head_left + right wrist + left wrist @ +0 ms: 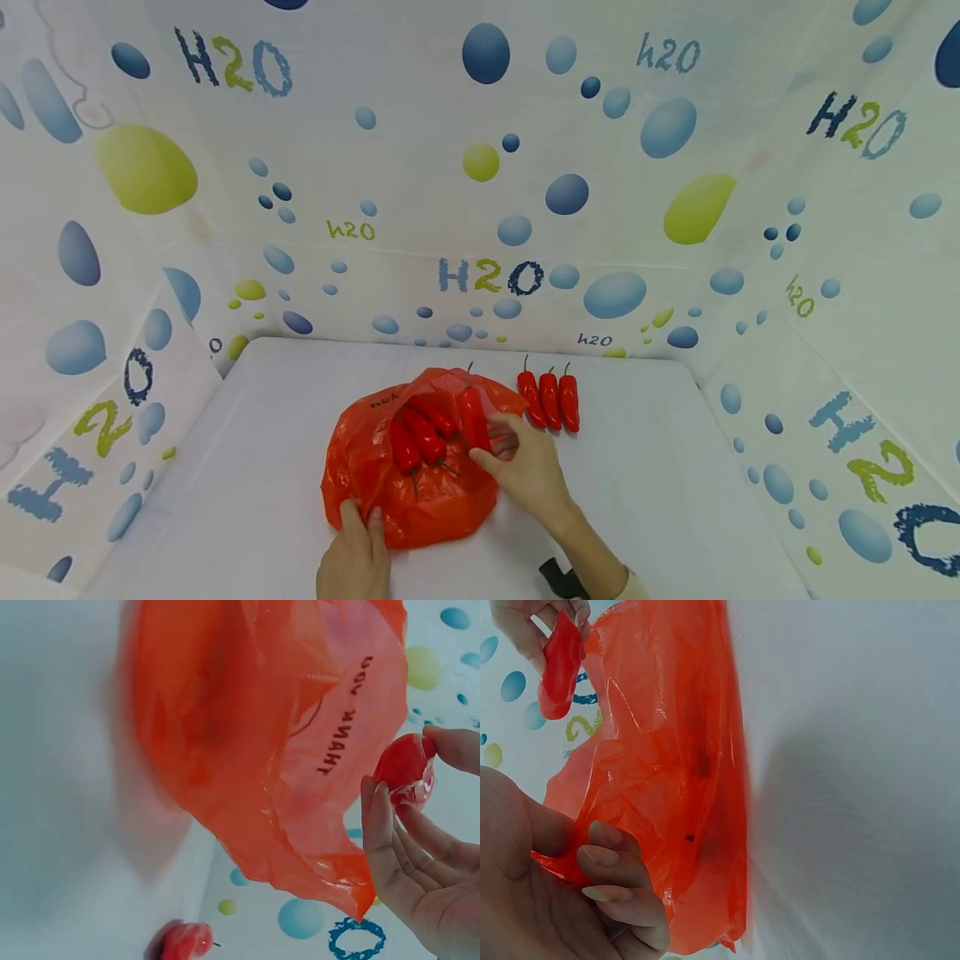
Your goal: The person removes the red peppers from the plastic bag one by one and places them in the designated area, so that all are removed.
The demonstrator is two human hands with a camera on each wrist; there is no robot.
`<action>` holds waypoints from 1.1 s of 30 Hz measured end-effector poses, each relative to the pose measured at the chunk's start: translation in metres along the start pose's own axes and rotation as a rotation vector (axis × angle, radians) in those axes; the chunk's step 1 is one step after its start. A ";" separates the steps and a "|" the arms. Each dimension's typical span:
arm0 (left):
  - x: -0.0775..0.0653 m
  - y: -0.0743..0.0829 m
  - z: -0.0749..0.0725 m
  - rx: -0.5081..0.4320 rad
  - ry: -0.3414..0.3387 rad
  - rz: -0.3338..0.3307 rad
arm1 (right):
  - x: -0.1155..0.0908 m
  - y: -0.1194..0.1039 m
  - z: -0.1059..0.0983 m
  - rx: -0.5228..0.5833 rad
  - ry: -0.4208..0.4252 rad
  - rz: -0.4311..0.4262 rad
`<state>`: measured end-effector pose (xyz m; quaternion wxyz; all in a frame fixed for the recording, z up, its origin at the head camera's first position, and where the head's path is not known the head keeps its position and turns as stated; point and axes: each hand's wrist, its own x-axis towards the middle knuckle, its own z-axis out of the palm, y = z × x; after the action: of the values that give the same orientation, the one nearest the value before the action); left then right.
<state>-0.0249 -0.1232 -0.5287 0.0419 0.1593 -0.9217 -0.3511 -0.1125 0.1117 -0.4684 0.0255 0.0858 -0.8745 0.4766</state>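
A red plastic bag [352, 467] with dark printing lies on the white table, its mouth facing up. Several red chili peppers [423, 435] with dark stems show inside it. My left hand [355, 554] pinches the bag's near-left rim between thumb and fingers, as the left wrist view also shows. In my right hand [528, 467], another red chili pepper [472, 417] is gripped between thumb and fingers, over the right side of the bag's mouth. The right wrist view shows this pepper [405, 769] end-on, beside the bag's printed side.
Three red chili peppers [549, 400] lie side by side on the table [637, 467], right of the bag, stems pointing away. A black object [562, 577] sits at the front edge by my right forearm. A white curtain [420, 167] with blue and green spots surrounds the table.
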 end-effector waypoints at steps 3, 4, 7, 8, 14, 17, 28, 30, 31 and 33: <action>0.000 0.000 0.000 -0.003 0.020 0.009 | 0.001 0.001 -0.003 0.018 0.015 -0.013; 0.000 0.000 0.000 -0.003 0.025 0.011 | 0.001 0.002 -0.004 0.025 0.022 -0.016; 0.000 0.000 0.000 -0.003 0.029 0.011 | 0.001 0.003 -0.007 0.034 0.051 -0.035; 0.000 0.000 0.001 -0.002 0.033 0.011 | 0.001 0.003 -0.008 0.038 0.061 -0.039; 0.000 -0.001 0.001 0.003 0.018 0.007 | 0.001 0.006 -0.013 0.043 0.100 -0.030; 0.000 -0.001 0.000 0.003 -0.002 0.004 | 0.001 0.006 -0.016 0.045 0.115 -0.017; 0.000 -0.002 0.001 0.007 -0.002 0.004 | 0.007 0.014 -0.031 0.029 0.211 0.023; 0.000 -0.002 0.002 0.007 -0.001 0.005 | 0.009 0.019 -0.033 0.026 0.225 0.022; 0.000 -0.002 0.002 0.007 -0.001 0.006 | 0.010 0.021 -0.034 0.024 0.232 0.019; 0.000 -0.003 0.002 0.005 0.001 0.007 | 0.012 0.026 -0.036 0.024 0.248 0.017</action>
<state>-0.0251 -0.1237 -0.5324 0.0430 0.1563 -0.9232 -0.3486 -0.1303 0.1542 -0.4684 0.1284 0.0193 -0.8595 0.4943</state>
